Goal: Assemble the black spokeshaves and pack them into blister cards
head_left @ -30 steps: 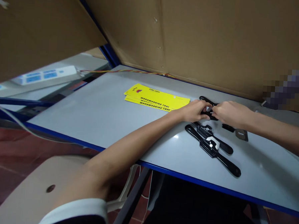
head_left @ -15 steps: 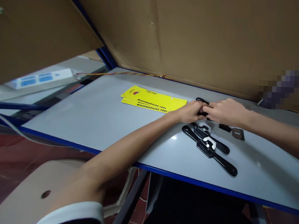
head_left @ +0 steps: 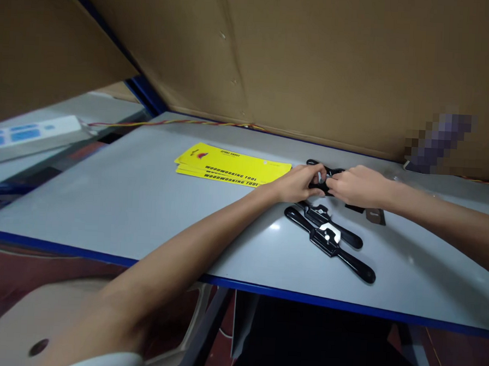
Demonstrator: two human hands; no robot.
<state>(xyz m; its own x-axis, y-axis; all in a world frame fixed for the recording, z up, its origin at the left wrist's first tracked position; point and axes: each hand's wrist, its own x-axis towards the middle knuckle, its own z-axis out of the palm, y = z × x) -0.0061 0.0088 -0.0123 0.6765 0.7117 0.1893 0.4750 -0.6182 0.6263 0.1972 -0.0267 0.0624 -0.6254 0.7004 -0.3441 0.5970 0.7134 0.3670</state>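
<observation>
Three black spokeshaves lie on the grey table. Around the middle of the farthest spokeshave (head_left: pixel 312 163), my left hand (head_left: pixel 299 184) has its fingers and thumb curled, with a small pale patch showing between them. Pinched together over that same tool's body, the fingertips of my right hand (head_left: pixel 357 186) hide whatever they hold. Nearer me is a second spokeshave (head_left: pixel 348 238), partly beneath my left hand, its body looking dark. The nearest spokeshave (head_left: pixel 355 263) carries a bright silver plate (head_left: pixel 331 231). A dark flat blade (head_left: pixel 375 216) with a slot rests just below my right hand.
Yellow printed cards (head_left: pixel 233 163) lie stacked left of my left hand. A cardboard wall (head_left: pixel 275 59) rises behind the table (head_left: pixel 145 199), with a twisted wire (head_left: pixel 182 122) along its foot. A white power strip (head_left: pixel 34 136) sits at far left; a plastic chair (head_left: pixel 16 313) stands below.
The view has shifted, moving the scene leftward. My hands stay at the far spokeshave, with the left thumb and forefinger a little further apart. The second spokeshave's silver plate no longer shows bright.
</observation>
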